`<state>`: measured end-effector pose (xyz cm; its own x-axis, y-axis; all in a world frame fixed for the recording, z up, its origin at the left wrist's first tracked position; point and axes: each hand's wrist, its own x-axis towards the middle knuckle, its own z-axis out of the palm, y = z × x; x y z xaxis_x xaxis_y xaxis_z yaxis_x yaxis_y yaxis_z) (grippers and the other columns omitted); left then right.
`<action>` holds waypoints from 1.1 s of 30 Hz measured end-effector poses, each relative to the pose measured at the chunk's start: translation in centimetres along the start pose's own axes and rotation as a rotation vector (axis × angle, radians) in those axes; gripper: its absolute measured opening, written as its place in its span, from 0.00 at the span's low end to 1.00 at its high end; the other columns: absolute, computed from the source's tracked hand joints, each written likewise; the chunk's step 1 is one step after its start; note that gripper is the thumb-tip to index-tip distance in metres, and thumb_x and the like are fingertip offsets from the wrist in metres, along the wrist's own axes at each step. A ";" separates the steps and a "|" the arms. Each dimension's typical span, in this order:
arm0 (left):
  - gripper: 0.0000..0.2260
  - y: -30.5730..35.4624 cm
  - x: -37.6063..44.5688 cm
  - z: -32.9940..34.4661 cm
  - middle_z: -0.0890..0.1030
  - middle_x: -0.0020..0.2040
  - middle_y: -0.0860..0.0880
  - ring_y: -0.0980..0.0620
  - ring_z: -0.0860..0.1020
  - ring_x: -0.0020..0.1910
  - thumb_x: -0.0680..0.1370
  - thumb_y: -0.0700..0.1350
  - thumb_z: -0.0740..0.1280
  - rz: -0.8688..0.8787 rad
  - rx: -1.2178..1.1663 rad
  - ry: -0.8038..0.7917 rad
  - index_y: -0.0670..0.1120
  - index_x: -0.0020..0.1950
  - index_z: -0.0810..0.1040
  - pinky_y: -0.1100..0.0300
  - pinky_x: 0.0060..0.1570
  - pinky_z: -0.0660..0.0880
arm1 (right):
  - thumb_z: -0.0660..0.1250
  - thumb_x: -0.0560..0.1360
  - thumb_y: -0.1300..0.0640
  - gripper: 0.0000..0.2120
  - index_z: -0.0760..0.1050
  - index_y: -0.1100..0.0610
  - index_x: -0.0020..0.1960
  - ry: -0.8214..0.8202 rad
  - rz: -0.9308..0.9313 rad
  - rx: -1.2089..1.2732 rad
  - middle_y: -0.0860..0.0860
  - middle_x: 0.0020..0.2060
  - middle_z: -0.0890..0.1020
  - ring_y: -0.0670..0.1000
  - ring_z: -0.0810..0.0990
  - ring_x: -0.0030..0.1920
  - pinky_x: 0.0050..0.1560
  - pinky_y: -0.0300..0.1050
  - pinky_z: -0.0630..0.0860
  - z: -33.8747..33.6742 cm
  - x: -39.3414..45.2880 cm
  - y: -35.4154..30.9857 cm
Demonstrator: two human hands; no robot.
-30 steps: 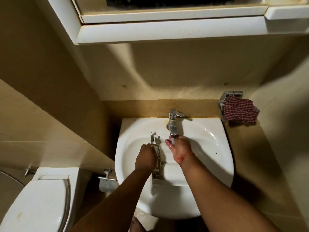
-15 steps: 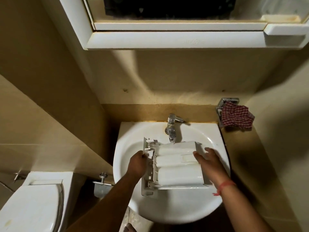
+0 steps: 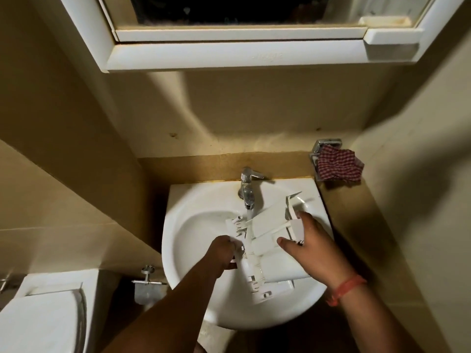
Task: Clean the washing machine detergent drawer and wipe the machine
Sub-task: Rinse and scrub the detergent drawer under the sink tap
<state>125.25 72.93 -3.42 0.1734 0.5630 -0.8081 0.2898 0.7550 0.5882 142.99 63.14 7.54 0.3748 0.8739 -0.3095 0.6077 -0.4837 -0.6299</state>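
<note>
The room is dim and yellowish, with light falling from above my head. My arms are in shadow; the sink [image 3: 193, 235] glares white (motion blur smears the drawer [image 3: 267, 240]). Straight edges bow outward.

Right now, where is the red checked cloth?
In the head view the red checked cloth lies on the counter at the right, beside the back right corner of the sink, against a metal holder by the wall.

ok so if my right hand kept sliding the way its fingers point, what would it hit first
The right hand already grips the detergent drawer, fingers aimed up-left. Further along that line is probably the water stream and tap, though depth is unclear.
</note>
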 end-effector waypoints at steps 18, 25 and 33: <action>0.08 -1.4 -0.3 -4.7 0.78 0.51 0.40 0.45 0.78 0.43 0.80 0.39 0.61 0.006 -0.022 0.270 0.45 0.41 0.73 0.50 0.43 0.81 | 0.70 0.75 0.45 0.39 0.52 0.43 0.79 -0.492 -0.444 -0.510 0.45 0.77 0.58 0.52 0.76 0.61 0.63 0.46 0.72 -0.7 5.6 -6.4; 0.12 -2.1 -1.4 -6.8 0.74 0.45 0.45 0.46 0.72 0.48 0.80 0.37 0.57 0.137 0.263 0.374 0.47 0.38 0.69 0.55 0.50 0.73 | 0.73 0.74 0.48 0.39 0.54 0.42 0.77 -0.615 -0.595 -0.549 0.43 0.75 0.62 0.52 0.74 0.64 0.66 0.51 0.71 0.6 7.8 -8.1; 0.14 -0.9 -3.7 -7.4 0.79 0.62 0.46 0.54 0.77 0.49 0.80 0.38 0.58 0.492 -0.008 0.424 0.46 0.62 0.77 0.66 0.45 0.74 | 0.73 0.74 0.51 0.41 0.52 0.40 0.78 -0.721 -0.689 -0.626 0.43 0.74 0.63 0.50 0.72 0.63 0.66 0.48 0.70 2.1 8.7 -9.8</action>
<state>117.38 72.64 -0.70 -0.1025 0.9265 -0.3620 0.2642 0.3762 0.8881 138.82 75.55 9.48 -0.5282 0.6878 -0.4980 0.8401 0.3378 -0.4244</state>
